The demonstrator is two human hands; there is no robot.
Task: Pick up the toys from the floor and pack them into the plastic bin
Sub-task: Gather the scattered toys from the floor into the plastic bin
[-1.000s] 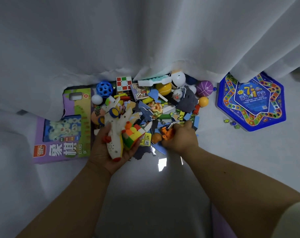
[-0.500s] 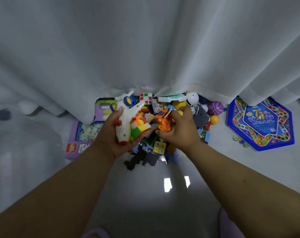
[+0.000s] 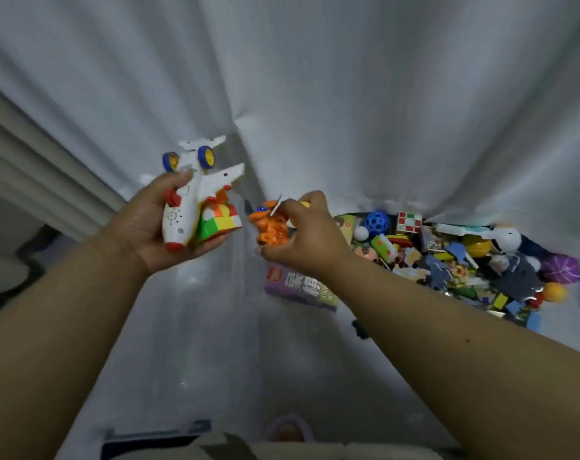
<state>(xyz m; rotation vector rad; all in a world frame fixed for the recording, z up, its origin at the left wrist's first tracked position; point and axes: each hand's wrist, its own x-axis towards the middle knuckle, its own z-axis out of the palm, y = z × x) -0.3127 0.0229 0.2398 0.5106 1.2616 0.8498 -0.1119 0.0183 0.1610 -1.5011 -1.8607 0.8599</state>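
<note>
My left hand (image 3: 146, 227) is closed around a white toy airplane (image 3: 189, 200) with blue wheels and a multicoloured puzzle cube (image 3: 220, 222). In my right hand (image 3: 310, 242) there is an orange toy figure (image 3: 271, 230) and a small flat piece. Both hands are raised over a clear plastic bin (image 3: 195, 327), which stands on the floor in front of me. The remaining toy pile (image 3: 448, 263) lies on the floor to the right, partly under the curtain.
A white curtain (image 3: 315, 94) hangs behind everything. A purple game box (image 3: 298, 288) lies beside the bin. The pile includes a blue holed ball (image 3: 376, 222), a red-and-white cube (image 3: 409, 222) and a purple ball (image 3: 560, 268). A grey floor shows at the left.
Both hands have lifted off the toy pile with their toys and moved left over the clear bin. The view has swung left, so the pile now sits at the right.
</note>
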